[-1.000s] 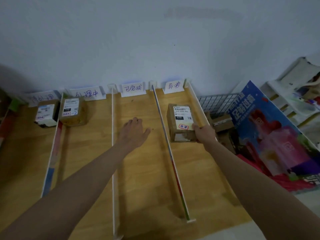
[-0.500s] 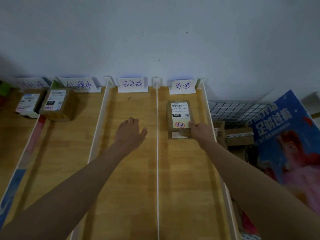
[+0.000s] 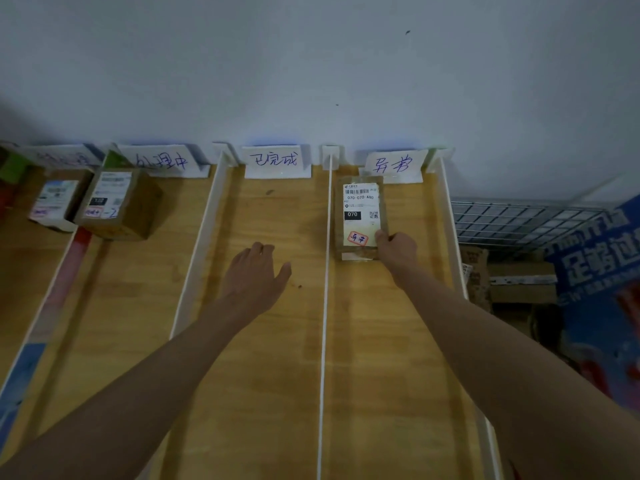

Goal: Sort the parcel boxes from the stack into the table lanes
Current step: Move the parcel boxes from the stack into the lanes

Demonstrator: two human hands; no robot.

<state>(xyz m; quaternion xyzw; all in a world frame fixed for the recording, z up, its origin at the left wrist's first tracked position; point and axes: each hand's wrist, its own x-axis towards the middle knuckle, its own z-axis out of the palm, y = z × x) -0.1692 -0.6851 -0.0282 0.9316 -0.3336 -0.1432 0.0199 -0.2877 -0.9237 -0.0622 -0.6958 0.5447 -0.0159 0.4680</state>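
A brown parcel box (image 3: 360, 213) with a white shipping label and a red-edged sticker lies in the rightmost lane, close to that lane's handwritten sign (image 3: 393, 165). My right hand (image 3: 394, 249) grips its near right corner, thumb on top. My left hand (image 3: 258, 271) hovers flat over the third lane with its fingers apart, holding nothing. Two more parcels sit at the far left: a brown box (image 3: 116, 202) in the second lane and a white-sided box (image 3: 55, 204) in the first lane.
White divider strips (image 3: 323, 306) split the wooden table (image 3: 263, 375) into lanes, each with a paper sign at the wall. Right of the table stand a wire grid (image 3: 519, 220), cardboard boxes (image 3: 512, 282) and a blue poster (image 3: 602, 278).
The box has slid further up the rightmost lane toward its sign, with my right hand still on it. The view has swung left and down.
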